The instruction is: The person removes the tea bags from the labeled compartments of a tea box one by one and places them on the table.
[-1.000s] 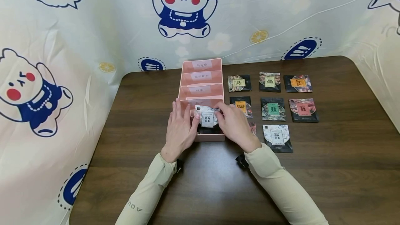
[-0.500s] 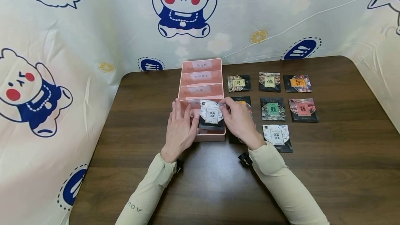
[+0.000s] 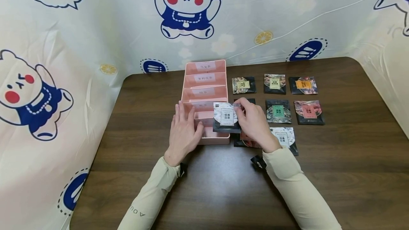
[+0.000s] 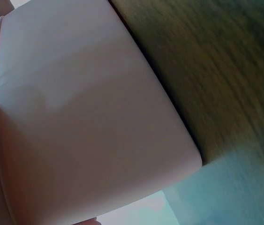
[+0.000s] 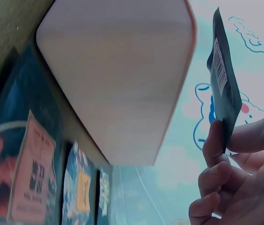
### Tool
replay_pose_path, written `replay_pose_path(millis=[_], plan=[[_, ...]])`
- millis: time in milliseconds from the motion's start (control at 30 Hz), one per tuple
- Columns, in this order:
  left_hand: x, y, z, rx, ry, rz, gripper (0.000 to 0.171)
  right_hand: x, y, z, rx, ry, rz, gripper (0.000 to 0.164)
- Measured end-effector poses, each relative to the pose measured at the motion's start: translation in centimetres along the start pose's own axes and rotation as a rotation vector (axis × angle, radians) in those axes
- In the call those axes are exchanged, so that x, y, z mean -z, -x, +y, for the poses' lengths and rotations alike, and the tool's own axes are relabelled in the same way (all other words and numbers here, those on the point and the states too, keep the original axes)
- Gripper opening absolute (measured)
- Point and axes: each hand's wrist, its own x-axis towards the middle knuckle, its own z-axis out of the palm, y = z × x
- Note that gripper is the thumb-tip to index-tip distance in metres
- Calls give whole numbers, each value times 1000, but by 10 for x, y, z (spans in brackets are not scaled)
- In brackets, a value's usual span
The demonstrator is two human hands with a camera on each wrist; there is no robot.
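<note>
My right hand (image 3: 254,123) pinches a white-and-black tea sachet (image 3: 227,118) by its upper right corner. The sachet hangs above the right edge of a long pink divided box (image 3: 214,141), partly covering its front. In the right wrist view, the thumb and fingers hold the thin sachet (image 5: 225,89) edge-on, higher than the box's outer wall (image 5: 117,70). My left hand (image 3: 184,132) lies along the box's left side near the front, fingers extended and thumb over the rim. The left wrist view is mostly filled by the pink side wall (image 4: 85,112).
Several dark tea sachets with coloured labels lie in rows right of the box, among them a green-labelled one (image 3: 278,111), a red-labelled one (image 3: 309,112) and another white one (image 3: 283,138). White label strips mark the box's dividers. A printed cloth (image 3: 127,27) hangs behind the table.
My right hand has raised the white-and-black sachet out of the box's front part and carried it rightward. The left hand stays in place on the box.
</note>
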Motion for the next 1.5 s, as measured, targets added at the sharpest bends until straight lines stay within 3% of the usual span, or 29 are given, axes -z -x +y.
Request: replay_pose_path(millis=[400, 733, 1033, 1267, 1500], plan=[[1, 0, 0, -12, -1, 6, 62, 33, 6, 25, -36, 88, -45, 22], [2, 0, 1, -16, -12, 12, 60, 77, 23, 53, -93, 165, -110, 23], [2, 1, 2, -11, -8, 12, 59, 104, 38, 82, -105, 229, -117, 23], [-1, 1, 1, -14, -8, 13, 59, 126, 53, 107, -207, 284, -187, 34], [-1, 1, 1, -28, -6, 43, 58, 144, 65, 124, -243, 305, -181, 31]])
